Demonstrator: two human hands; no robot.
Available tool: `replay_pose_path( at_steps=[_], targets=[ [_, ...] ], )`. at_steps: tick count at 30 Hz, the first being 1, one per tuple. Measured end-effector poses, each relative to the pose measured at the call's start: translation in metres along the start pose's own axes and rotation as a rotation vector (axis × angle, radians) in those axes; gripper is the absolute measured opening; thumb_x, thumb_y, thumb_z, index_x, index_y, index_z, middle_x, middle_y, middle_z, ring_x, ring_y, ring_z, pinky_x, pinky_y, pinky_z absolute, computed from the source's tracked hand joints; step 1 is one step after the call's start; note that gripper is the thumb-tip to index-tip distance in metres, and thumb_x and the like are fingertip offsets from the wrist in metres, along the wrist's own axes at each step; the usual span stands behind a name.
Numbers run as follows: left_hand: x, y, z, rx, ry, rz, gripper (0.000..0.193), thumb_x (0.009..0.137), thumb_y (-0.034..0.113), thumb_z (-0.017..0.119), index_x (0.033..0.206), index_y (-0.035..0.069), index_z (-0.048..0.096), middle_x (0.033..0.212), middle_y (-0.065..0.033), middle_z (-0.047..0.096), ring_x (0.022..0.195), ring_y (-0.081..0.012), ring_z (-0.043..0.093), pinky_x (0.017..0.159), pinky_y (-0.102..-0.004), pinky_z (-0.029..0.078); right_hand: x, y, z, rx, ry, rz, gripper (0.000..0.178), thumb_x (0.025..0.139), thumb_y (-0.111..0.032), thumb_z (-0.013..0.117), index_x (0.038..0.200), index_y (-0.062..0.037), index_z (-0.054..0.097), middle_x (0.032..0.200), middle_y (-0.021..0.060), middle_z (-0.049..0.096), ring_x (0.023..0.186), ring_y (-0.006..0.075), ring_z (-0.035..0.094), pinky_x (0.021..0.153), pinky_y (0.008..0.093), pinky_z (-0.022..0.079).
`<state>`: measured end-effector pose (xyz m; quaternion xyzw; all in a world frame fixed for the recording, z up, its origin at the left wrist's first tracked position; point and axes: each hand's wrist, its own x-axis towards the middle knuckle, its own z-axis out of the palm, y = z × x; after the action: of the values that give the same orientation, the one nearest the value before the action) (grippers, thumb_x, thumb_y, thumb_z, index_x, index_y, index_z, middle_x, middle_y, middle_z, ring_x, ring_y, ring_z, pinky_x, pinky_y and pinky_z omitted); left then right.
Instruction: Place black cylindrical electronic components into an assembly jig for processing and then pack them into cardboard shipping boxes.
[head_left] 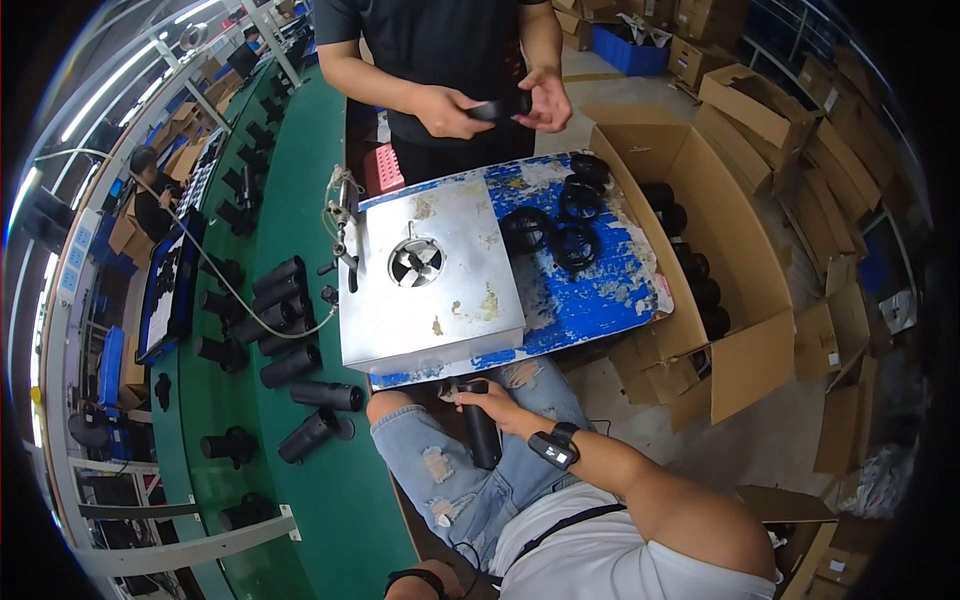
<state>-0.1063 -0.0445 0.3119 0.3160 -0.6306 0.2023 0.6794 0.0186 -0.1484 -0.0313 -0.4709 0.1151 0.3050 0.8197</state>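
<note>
My right hand (pixel 492 406), with a black band on its wrist, is wrapped round a dark cylindrical part (pixel 483 438) held over my lap. The upper end of this cylinder is just below the front edge of the metal box (pixel 450 330), next to a small part too unclear to name. At the lower edge a bit of my left forearm (pixel 440 574) shows with a dark wristband; the hand itself is out of the picture. The box has a round opening with a bladed metal fitting (pixel 416 263).
Black ring-shaped parts (pixel 577 246) lie on the worn blue board (pixel 610 300). Beyond it, a co-worker's hands (pixel 545 102) hold a black part. Several black cylinders (pixel 290 366) lie on the green bench (pixel 350 480) at left. An open carton (pixel 755 365) stands at right.
</note>
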Motion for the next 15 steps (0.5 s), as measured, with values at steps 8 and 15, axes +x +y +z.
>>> replay_pose_path(
  at_steps=[8, 15],
  targets=[
    [-0.003, -0.01, 0.001, -0.072, 0.06, 0.016, 0.018, 0.086, -0.001, 0.046, 0.069, 0.005, 0.049, 0.061, -0.0086, 0.051, 0.048, -0.0188, 0.053, 0.048, -0.0333, 0.048, 0.004, 0.002, -0.002, -0.02, 0.017, 0.011, 0.03, 0.079, -0.017, 0.073, 0.1, -0.0015, 0.058, 0.09, 0.009, 0.064, 0.082, 0.0165, 0.063, 0.075, 0.0282, 0.051],
    [-0.003, -0.01, 0.0, 0.018, 0.24, 0.083, 0.021, 0.083, -0.005, 0.047, 0.064, 0.002, 0.051, 0.061, -0.0091, 0.051, 0.048, -0.0178, 0.053, 0.048, -0.0315, 0.048, 0.003, 0.002, -0.002, -0.012, 0.0, -0.022, 0.028, 0.078, -0.019, 0.075, 0.097, -0.0028, 0.063, 0.083, 0.0051, 0.064, 0.075, 0.0132, 0.061, 0.07, 0.0258, 0.049]
  ],
)
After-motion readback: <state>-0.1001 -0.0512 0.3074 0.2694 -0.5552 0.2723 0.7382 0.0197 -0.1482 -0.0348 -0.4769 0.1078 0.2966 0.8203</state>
